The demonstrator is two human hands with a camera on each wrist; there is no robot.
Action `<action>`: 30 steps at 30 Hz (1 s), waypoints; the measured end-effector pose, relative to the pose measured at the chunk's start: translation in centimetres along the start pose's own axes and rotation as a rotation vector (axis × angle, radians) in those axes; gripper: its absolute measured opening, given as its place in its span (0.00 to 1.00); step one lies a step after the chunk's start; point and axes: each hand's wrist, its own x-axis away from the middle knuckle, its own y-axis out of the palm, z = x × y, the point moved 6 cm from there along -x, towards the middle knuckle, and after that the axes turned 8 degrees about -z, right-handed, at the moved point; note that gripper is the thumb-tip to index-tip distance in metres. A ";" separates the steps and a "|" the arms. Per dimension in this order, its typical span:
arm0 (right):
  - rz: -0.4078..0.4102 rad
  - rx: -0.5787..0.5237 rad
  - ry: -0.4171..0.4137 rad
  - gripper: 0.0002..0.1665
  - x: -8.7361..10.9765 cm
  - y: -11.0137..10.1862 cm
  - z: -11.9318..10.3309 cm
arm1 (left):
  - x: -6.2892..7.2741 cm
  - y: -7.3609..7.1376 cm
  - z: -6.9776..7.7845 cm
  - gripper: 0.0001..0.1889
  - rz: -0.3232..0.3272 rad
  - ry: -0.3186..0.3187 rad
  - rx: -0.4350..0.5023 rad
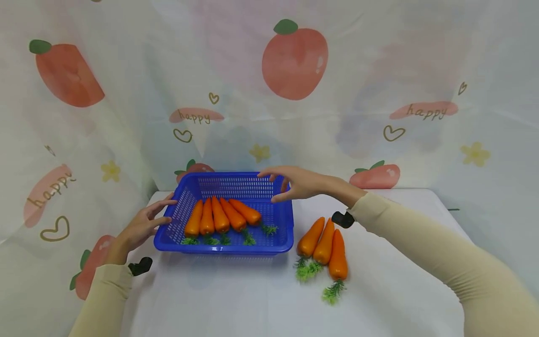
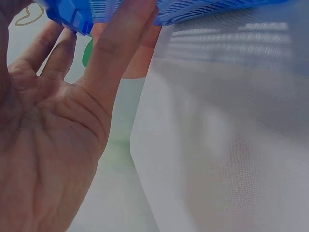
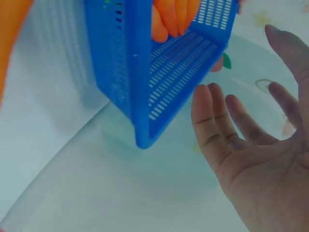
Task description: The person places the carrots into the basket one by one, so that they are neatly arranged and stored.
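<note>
A blue plastic basket with slotted walls stands on the table. Inside it, several orange carrots lie side by side, their green tops toward the front. My left hand is at the basket's left side, its relaxed fingers against the rim; in the left wrist view the fingertips meet the blue plastic. Over the right rim hovers my right hand, fingers spread and holding nothing. The right wrist view shows that palm apart from the basket wall. Three more carrots lie on the table to the basket's right.
White cloth covers the table. Behind and to the left hangs a pale curtain printed with fruit, hearts and words, close to the basket's back. Black wrist straps show at both sleeves.
</note>
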 end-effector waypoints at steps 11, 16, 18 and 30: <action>0.115 -0.024 0.054 0.44 6.6 0.0 0.6 | 0.1 0.1 0.1 0.30 -0.003 0.000 -0.007; 0.143 -0.047 0.084 0.44 8.9 0.3 1.0 | 0.1 0.1 0.1 0.31 -0.002 0.000 -0.006; 0.158 -0.056 0.092 0.45 9.8 0.4 1.2 | 0.1 0.1 0.1 0.31 0.000 -0.002 -0.007; 0.279 -0.090 0.105 0.44 13.8 2.0 2.9 | 0.2 0.1 0.2 0.31 0.009 -0.008 -0.027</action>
